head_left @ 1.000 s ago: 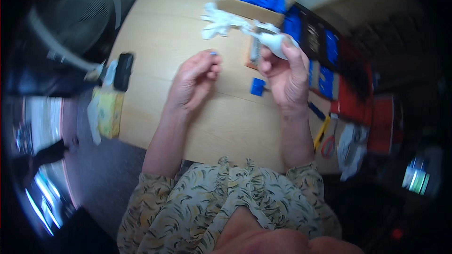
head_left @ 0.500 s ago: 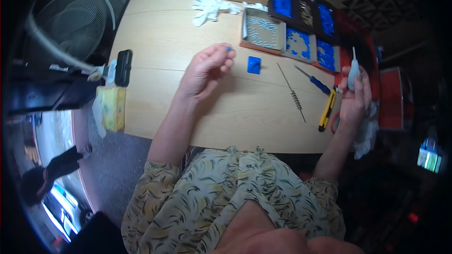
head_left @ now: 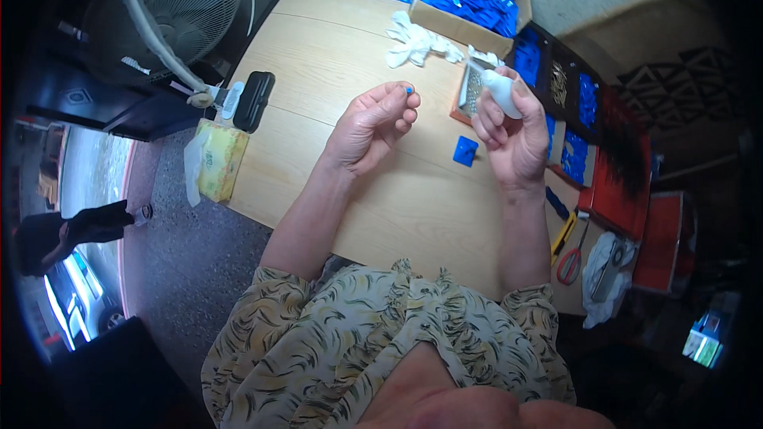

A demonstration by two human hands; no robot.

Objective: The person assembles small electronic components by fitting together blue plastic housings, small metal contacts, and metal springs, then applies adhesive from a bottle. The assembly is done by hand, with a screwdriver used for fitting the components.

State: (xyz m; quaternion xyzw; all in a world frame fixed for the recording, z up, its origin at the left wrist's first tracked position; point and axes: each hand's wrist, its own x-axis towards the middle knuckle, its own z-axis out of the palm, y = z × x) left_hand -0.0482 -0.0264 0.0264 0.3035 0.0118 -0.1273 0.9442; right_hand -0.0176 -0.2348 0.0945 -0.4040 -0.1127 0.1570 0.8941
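Note:
My left hand is closed in a pinch above the table, with a tiny blue piece between thumb and fingertip. My right hand is wrapped round a white squeeze bottle, its nozzle turned toward the left hand and not clearly visible. Bottle and blue piece are apart. Below and between the hands, a small square blue plate lies on the wooden table. Partly hidden behind the right hand is an open box of small metal pieces.
A cardboard box of blue parts stands at the back, near white gloves. At right lie a screwdriver, yellow utility knife and scissors. A black case, yellow tissue pack and fan are left.
My right hand has brought the squeeze bottle from the table's right side toward my left hand and tipped it over. The left hand keeps its pinch. The view has shifted.

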